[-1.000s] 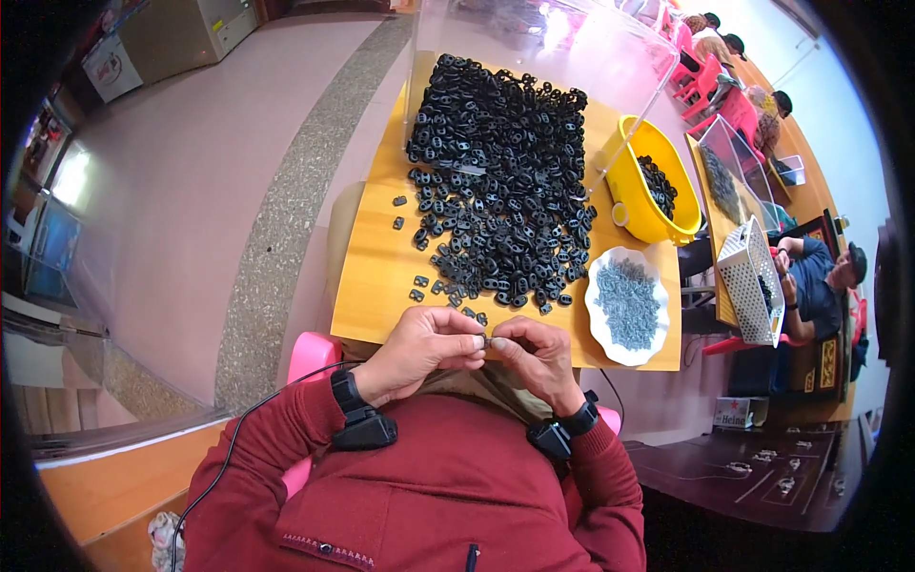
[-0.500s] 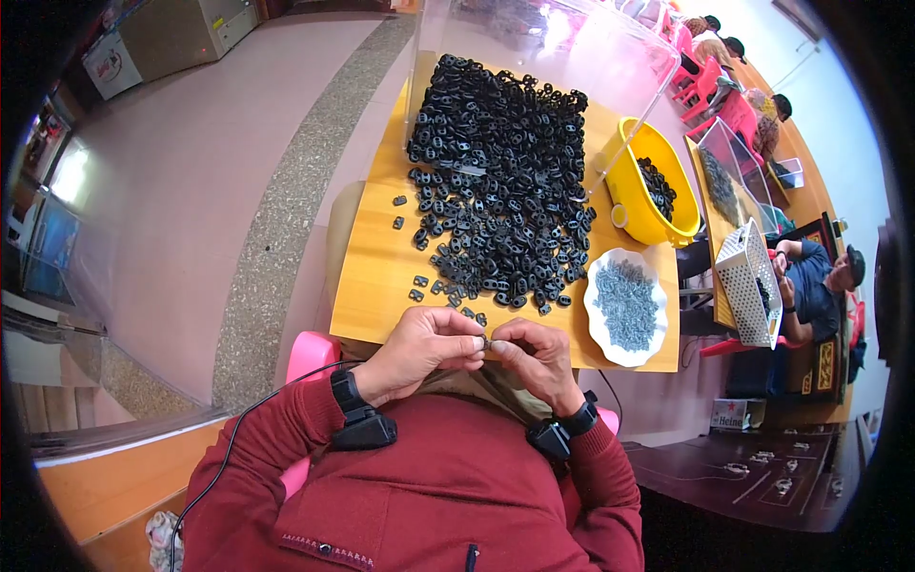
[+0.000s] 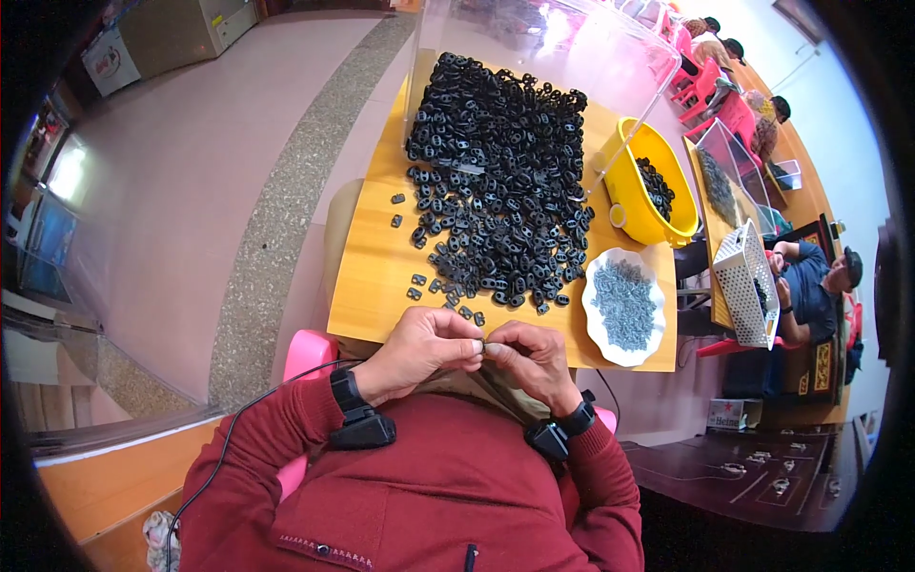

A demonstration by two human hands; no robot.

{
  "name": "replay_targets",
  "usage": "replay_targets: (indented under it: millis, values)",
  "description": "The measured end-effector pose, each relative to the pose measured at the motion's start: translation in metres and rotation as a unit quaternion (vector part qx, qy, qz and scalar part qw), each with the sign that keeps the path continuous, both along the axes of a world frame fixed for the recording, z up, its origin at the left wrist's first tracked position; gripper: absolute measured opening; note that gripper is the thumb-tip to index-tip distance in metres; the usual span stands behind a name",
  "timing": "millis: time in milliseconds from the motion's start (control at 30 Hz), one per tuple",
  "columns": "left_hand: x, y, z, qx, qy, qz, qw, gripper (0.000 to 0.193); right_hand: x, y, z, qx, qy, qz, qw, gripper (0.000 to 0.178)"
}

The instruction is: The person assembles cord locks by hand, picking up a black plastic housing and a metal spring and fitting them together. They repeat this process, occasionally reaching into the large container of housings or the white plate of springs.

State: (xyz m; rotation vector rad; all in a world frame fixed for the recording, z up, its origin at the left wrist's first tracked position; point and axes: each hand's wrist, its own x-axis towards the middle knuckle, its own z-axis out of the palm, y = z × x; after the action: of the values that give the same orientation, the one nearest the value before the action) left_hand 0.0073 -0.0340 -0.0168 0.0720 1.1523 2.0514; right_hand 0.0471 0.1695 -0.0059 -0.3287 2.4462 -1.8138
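My left hand (image 3: 424, 351) and my right hand (image 3: 536, 362) meet in front of my belly at the table's near edge. Both are closed in a pinch, fingertips almost touching around a small black cord lock (image 3: 483, 345), which they mostly hide. Just beyond the fingers, several loose black cord locks (image 3: 465, 312) lie on the wooden table (image 3: 367, 286). Behind them spreads a large heap of black two-holed cord locks (image 3: 505, 191). To the right of my right hand, a white scalloped dish (image 3: 596, 319) holds many tiny grey pieces (image 3: 624, 305) resembling springs.
A clear plastic box (image 3: 534, 38) stands tipped around the heap's far part. The yellow tub (image 3: 624, 186) at the right holds more black parts. Farther right, a person (image 3: 810, 281) sits by a white perforated basket (image 3: 736, 286). A black cable (image 3: 238, 429) runs along my left arm.
My hands stay in nearly the same place, with the fingertips shifting slightly around the small piece. The table and its contents appear moved a few pixels left in the picture.
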Motion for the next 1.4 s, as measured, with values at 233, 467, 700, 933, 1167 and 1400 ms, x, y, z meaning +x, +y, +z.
replay_targets:
  millis: [233, 467, 700, 933, 1167, 1400]
  values:
    - [0.0, 0.002, -0.005, 0.021, 0.02, -0.006, 1.0, 0.014, 0.0, 0.002, -0.001, -0.008, -0.04, 0.009, 0.999, 0.006]
    - [-0.002, 0.001, 0.001, 0.023, -0.009, 0.001, 1.0, 0.016, 0.001, 0.004, 0.0, -0.058, -0.085, -0.006, 0.995, 0.008]
    - [-0.002, 0.001, 0.003, 0.018, -0.015, -0.003, 1.0, 0.017, 0.003, 0.004, -0.002, -0.114, -0.108, -0.022, 0.987, 0.011]
    - [-0.002, -0.001, 0.005, 0.023, -0.019, 0.0, 1.0, 0.018, 0.004, 0.002, 0.0, -0.123, -0.106, -0.03, 0.986, 0.011]
    - [-0.002, -0.002, 0.006, 0.019, -0.012, -0.001, 1.0, 0.016, 0.008, 0.014, 0.009, -0.05, -0.033, -0.077, 0.995, 0.01]
    - [-0.002, -0.002, 0.002, 0.015, -0.009, 0.009, 1.0, 0.015, 0.01, 0.035, 0.018, -0.052, 0.045, -0.193, 0.979, 0.006]
